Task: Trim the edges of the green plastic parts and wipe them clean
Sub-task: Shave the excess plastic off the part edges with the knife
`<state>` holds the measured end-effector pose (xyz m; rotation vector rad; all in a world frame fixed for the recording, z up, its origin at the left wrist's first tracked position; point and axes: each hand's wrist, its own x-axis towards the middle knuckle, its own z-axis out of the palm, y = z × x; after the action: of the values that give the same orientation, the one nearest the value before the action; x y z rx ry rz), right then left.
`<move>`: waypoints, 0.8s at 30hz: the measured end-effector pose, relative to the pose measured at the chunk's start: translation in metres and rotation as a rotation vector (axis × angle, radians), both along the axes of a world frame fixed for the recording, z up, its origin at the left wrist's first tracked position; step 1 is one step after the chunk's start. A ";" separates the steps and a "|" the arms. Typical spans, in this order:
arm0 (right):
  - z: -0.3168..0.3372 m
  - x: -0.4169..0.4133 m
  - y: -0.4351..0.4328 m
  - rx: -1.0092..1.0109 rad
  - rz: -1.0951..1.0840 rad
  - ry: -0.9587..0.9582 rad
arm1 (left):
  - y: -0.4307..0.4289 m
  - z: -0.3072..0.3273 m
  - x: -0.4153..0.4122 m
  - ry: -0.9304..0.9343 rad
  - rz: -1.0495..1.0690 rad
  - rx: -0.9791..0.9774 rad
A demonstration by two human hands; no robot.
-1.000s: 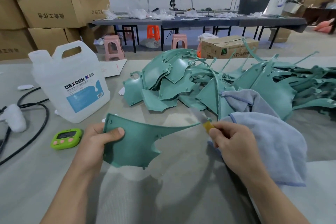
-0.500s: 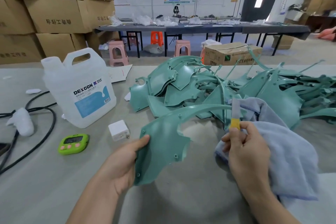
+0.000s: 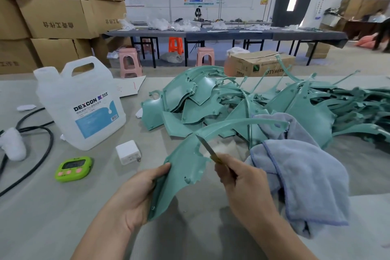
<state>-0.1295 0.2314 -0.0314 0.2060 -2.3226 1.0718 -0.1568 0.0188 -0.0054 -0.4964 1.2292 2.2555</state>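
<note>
Held part: curved green plastic part with a long thin arc [image 3: 185, 167], lifted above the grey table [image 3: 52, 217] and tilted; the arc reached right, over the cloth.
Left hand: left hand [image 3: 137, 194] at the part's lower left edge; grip closed on that edge, thumb on the near face, fingers behind.
Right hand: right hand [image 3: 242, 183] just right of the part; grip pinched round the yellow handle of a small thin-bladed knife [image 3: 205, 146].
Knife: blade pointed up and left, tip against the part's inner edge where the arc met the panel.
Pile: heap of matching green plastic parts [image 3: 232, 103] lay on the table beyond the hands and ran off to the right.
Cloth: pale blue terry cloth [image 3: 299, 175], crumpled on the table right of the right hand, touching the heap.
Left of table: translucent white plastic jug labelled DEXCON [image 3: 84, 103], upright; white square plug adapter [image 3: 127, 152] in front of it; lime-green digital timer with pink buttons [image 3: 72, 168] nearer the edge; black cable [image 3: 40, 133] looped at far left.
Background: stacked brown cardboard boxes [image 3: 59, 17] at left; pink plastic stools [image 3: 128, 62] by a long dark table [image 3: 221, 35].
</note>
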 end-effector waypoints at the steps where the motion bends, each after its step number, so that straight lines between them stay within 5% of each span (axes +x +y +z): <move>1: 0.002 0.000 0.002 0.021 -0.023 0.042 | 0.000 0.000 0.000 -0.004 -0.012 0.006; 15: 0.012 -0.009 0.040 -0.104 -0.499 0.009 | 0.004 -0.010 -0.002 0.006 -0.041 -0.161; 24: 0.002 0.000 0.004 -0.054 -0.072 -0.061 | 0.007 -0.013 -0.001 -0.001 -0.031 -0.264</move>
<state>-0.1292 0.2355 -0.0298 0.0687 -2.3327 1.1179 -0.1583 0.0258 -0.0186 -0.5705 1.5326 2.0767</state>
